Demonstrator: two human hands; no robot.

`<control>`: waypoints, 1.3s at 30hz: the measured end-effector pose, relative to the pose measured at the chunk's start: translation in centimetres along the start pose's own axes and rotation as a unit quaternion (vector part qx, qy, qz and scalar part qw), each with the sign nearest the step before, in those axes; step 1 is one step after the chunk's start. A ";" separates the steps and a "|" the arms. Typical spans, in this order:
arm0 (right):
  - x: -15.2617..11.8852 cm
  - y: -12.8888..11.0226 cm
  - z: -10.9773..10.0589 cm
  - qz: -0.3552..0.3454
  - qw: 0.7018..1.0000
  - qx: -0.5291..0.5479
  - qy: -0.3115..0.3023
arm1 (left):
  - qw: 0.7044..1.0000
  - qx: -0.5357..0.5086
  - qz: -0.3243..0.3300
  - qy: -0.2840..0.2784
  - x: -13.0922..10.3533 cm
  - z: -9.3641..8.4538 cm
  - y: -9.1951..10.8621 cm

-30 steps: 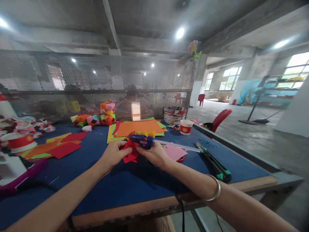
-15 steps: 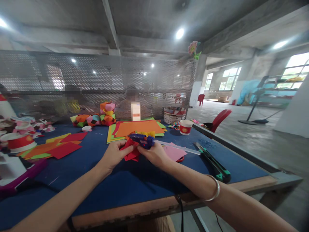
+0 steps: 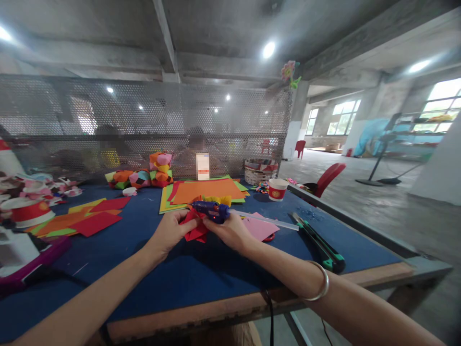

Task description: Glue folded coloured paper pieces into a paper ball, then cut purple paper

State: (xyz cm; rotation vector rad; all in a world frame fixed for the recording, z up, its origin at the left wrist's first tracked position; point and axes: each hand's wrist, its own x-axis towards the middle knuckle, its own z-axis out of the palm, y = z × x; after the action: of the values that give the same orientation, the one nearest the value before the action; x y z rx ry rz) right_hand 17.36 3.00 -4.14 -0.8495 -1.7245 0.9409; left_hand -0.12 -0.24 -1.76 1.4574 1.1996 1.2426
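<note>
Red folded felt (image 3: 196, 232) is pinched in my left hand (image 3: 172, 229), above the blue table mat. My right hand (image 3: 230, 231) is wrapped round a dark blue glue gun (image 3: 212, 210), with a clear glue stick (image 3: 268, 219) poking out of its rear to the right. The gun's nozzle points left, over the felt near my left fingertips. Orange and yellow pieces (image 3: 218, 200) show just behind the gun. Beyond them lies a stack of coloured sheets (image 3: 205, 191), orange on top. A pink sheet (image 3: 260, 227) lies right of my right hand.
A green and black cutter (image 3: 320, 245) lies at the right. Behind are a paper cup (image 3: 277, 190), a basket (image 3: 260, 171) and patchwork felt shapes (image 3: 160, 169). Coloured felt pieces (image 3: 95, 216), a red-white tub (image 3: 27, 213) and a purple-edged stand (image 3: 39, 262) are at the left.
The glue gun has tilted slightly, its nozzle end a little lower and further left. Both hands keep their holds and have barely moved.
</note>
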 end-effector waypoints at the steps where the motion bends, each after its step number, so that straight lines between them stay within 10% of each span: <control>1: 0.0 -0.1 -0.1 0.008 1.000 -0.004 0.003 | 1.000 0.003 -0.005 -0.008 0.1 0.0 0.0; 18: -0.2 -0.3 0.0 0.012 0.999 -0.045 0.021 | 0.999 0.028 0.033 -0.016 0.2 0.1 0.1; 39: -0.1 -1.4 0.4 0.090 0.981 0.172 -0.028 | 0.924 0.238 0.248 0.168 -0.2 0.2 -0.5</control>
State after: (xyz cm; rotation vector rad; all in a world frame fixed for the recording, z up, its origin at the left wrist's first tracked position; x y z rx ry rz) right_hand 16.82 2.14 -3.09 -0.7616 -1.4889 1.3513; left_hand -0.03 -0.37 -2.27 2.0561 1.4894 1.6705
